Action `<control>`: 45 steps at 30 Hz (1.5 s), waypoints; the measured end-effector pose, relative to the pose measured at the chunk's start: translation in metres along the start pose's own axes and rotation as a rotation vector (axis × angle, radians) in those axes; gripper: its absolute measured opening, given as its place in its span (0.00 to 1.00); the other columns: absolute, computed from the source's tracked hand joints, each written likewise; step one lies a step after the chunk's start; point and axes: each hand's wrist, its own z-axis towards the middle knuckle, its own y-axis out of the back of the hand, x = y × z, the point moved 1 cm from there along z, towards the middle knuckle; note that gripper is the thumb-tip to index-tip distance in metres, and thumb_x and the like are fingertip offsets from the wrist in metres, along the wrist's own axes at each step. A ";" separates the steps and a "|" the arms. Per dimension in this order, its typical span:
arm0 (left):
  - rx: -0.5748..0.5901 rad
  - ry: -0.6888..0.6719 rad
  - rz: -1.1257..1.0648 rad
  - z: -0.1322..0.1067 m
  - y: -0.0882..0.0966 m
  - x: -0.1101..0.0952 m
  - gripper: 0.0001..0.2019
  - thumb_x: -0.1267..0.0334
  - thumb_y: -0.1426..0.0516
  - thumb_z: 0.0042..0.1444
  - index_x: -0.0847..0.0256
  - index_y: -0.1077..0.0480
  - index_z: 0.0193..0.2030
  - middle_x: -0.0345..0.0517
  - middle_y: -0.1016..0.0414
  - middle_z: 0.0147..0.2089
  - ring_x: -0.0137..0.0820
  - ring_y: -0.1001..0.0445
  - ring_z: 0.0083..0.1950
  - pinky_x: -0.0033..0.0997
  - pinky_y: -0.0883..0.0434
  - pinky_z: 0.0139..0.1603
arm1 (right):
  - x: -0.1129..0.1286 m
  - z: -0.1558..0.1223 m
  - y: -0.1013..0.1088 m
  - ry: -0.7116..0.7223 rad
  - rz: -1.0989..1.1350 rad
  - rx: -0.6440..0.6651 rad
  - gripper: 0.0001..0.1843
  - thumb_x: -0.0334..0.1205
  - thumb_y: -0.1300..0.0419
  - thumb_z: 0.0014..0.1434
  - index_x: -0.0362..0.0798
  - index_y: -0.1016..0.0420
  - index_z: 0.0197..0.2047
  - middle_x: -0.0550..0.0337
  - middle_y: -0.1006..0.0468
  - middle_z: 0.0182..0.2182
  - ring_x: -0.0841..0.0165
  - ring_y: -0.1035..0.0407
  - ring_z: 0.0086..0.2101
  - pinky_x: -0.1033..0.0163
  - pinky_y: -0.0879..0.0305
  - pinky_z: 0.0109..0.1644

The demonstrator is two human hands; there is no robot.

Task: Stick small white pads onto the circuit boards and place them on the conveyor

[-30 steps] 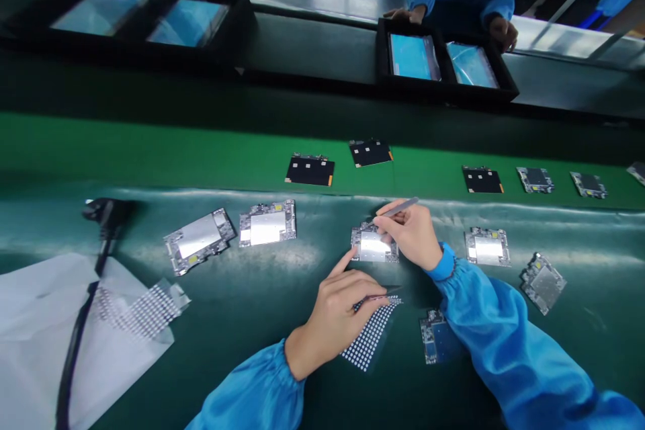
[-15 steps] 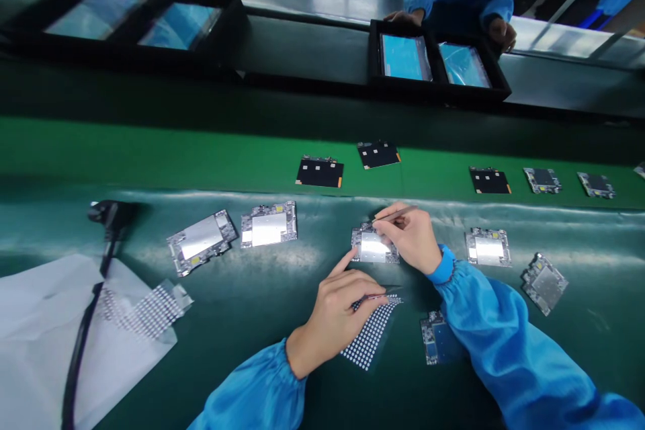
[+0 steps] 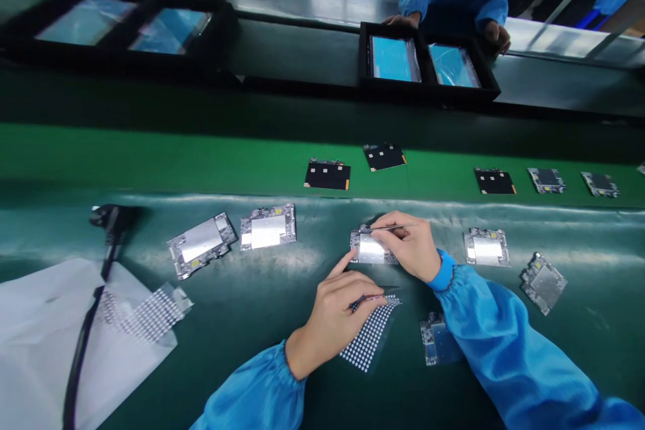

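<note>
Presently, left hand point(image 3: 335, 312): its index fingertip touches the left edge of the circuit board point(image 3: 370, 250); thumb and finger are closed upon a thin reddish tool point(image 3: 371, 297).
Right hand point(image 3: 413, 245): it pinches a slim metal tool point(image 3: 396, 227) above the board's upper part; whether the tip touches, we cannot tell.
Our two hands: apart from each other, at the same board.
Circuit board: it lies flat on the green work mat point(image 3: 282, 349) before us, its right side partly covered by our hand.
Dotted sheet point(image 3: 367, 342): just under our left hand, with rows of white round dots.
Blue-faced board point(image 3: 442, 342): beside our right sleeve point(image 3: 504, 322), which partly hides it.
</note>
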 end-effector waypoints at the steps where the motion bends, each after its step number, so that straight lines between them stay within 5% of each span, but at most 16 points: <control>1: 0.001 0.000 0.002 0.000 0.000 0.000 0.03 0.68 0.35 0.59 0.57 0.22 0.35 0.36 0.17 0.30 0.29 0.19 0.30 0.61 0.34 0.69 | 0.000 0.000 -0.001 -0.005 0.000 -0.001 0.04 0.39 0.35 0.59 0.51 0.19 0.34 0.58 0.18 0.33 0.66 0.25 0.31 0.61 0.29 0.32; 7: 0.011 -0.002 0.011 0.001 0.001 0.001 0.03 0.68 0.35 0.59 0.58 0.22 0.34 0.36 0.17 0.30 0.29 0.19 0.30 0.59 0.34 0.70 | 0.007 0.001 0.004 -0.025 -0.001 0.003 0.04 0.40 0.34 0.59 0.49 0.21 0.35 0.57 0.17 0.33 0.65 0.24 0.31 0.61 0.29 0.32; 11: 0.004 -0.042 0.014 0.000 0.001 0.004 0.03 0.69 0.35 0.59 0.59 0.22 0.34 0.35 0.17 0.30 0.28 0.20 0.28 0.57 0.33 0.70 | 0.020 -0.006 0.024 0.236 -0.187 0.050 0.12 0.34 0.47 0.66 0.50 0.22 0.39 0.54 0.18 0.41 0.62 0.24 0.43 0.52 0.28 0.50; 13: -0.003 -0.078 0.022 0.000 0.002 0.005 0.03 0.69 0.35 0.59 0.59 0.23 0.34 0.35 0.18 0.30 0.27 0.20 0.28 0.56 0.32 0.69 | 0.020 -0.013 0.029 0.336 -0.419 0.135 0.15 0.33 0.49 0.67 0.50 0.22 0.48 0.53 0.20 0.46 0.60 0.25 0.46 0.51 0.28 0.51; 18: -0.030 -0.142 0.024 0.002 0.005 0.004 0.04 0.71 0.37 0.60 0.59 0.23 0.35 0.35 0.19 0.30 0.26 0.21 0.27 0.57 0.30 0.68 | -0.001 -0.024 0.031 0.334 -0.839 0.367 0.36 0.58 0.38 0.62 0.50 0.35 0.68 0.46 0.32 0.65 0.56 0.23 0.47 0.58 0.25 0.38; 20: -0.027 -0.156 0.033 0.001 0.006 0.004 0.04 0.72 0.37 0.60 0.59 0.23 0.36 0.35 0.19 0.30 0.26 0.21 0.28 0.57 0.29 0.67 | -0.012 -0.020 0.043 0.323 -0.924 0.385 0.33 0.58 0.42 0.66 0.50 0.35 0.68 0.48 0.34 0.68 0.57 0.22 0.46 0.58 0.25 0.40; 27: 0.023 -0.212 0.063 0.002 0.009 0.013 0.06 0.74 0.37 0.58 0.58 0.23 0.37 0.35 0.19 0.31 0.26 0.21 0.29 0.53 0.30 0.68 | -0.040 0.037 0.155 0.048 -1.181 0.106 0.26 0.46 0.46 0.69 0.53 0.35 0.68 0.55 0.37 0.70 0.57 0.26 0.54 0.57 0.27 0.50; 32: 0.010 -0.224 0.100 0.003 0.011 0.020 0.05 0.72 0.38 0.58 0.58 0.22 0.37 0.36 0.19 0.31 0.27 0.19 0.30 0.52 0.29 0.68 | -0.052 0.060 0.215 -0.423 -1.270 -0.225 0.33 0.62 0.43 0.65 0.46 0.31 0.63 0.41 0.28 0.60 0.50 0.24 0.50 0.51 0.29 0.51; 37: -0.004 -0.215 0.140 0.002 0.010 0.025 0.03 0.67 0.38 0.59 0.57 0.22 0.35 0.37 0.18 0.31 0.32 0.16 0.36 0.50 0.27 0.65 | -0.054 0.057 0.225 -0.536 -1.204 -0.261 0.22 0.53 0.40 0.66 0.40 0.22 0.49 0.40 0.23 0.48 0.52 0.23 0.46 0.51 0.30 0.52; 45: -0.028 -0.125 0.109 0.007 0.002 0.026 0.04 0.65 0.38 0.59 0.55 0.21 0.34 0.36 0.17 0.31 0.35 0.15 0.37 0.50 0.24 0.62 | -0.012 0.038 0.216 -0.366 -0.936 -0.356 0.19 0.44 0.39 0.68 0.47 0.29 0.59 0.50 0.27 0.56 0.59 0.27 0.50 0.49 0.26 0.52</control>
